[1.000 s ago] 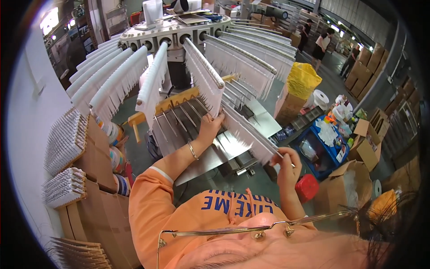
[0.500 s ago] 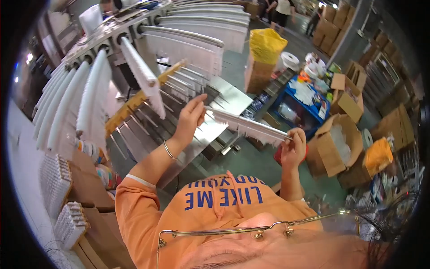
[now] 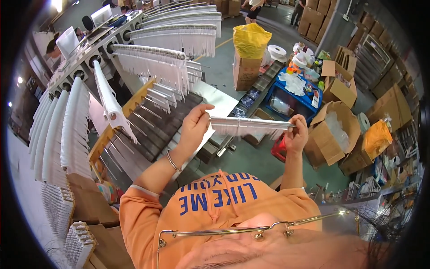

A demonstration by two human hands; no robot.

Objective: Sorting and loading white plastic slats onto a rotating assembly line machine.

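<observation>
A thin metal rod hung with short white fringe (image 3: 248, 125) stretches nearly level in front of my chest. My left hand (image 3: 196, 127) pinches its left end, the index finger reaching out above it. At the opposite end, my right hand (image 3: 295, 133) has its fingers closed round the bare metal tip. Beyond my left hand is a wooden bar (image 3: 134, 101) with several metal rods sticking out of it, some carrying white fringe. It lies over a dark slatted surface beside a pale metal plate (image 3: 219, 99).
Long white fringed rollers (image 3: 74, 125) fan out from a machine on the left. To the right stand a blue crate (image 3: 298, 96), open cartons (image 3: 333, 139) and a red stool (image 3: 278, 150). A carton with a yellow bag (image 3: 251, 40) stands farther back. White bundles (image 3: 78, 240) sit at lower left.
The fringed rod has gone from slanting down to the right to nearly level, as my right hand rose slightly and my left lowered. The machine's rollers have shifted left in view.
</observation>
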